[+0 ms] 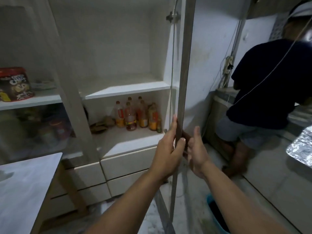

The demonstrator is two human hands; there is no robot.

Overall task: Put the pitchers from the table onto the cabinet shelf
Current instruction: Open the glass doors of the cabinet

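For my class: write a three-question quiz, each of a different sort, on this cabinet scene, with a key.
1. True or false: both hands are on the edge of the open cabinet door.
2. Multiple choice: the bottles stand on
A. the upper shelf
B. the lower shelf
C. the table
3. Fill in: no ____ shows on the table corner in view.

Key
1. True: the left hand pinches the door edge and the right hand grips it from the other side.
2. B
3. pitcher
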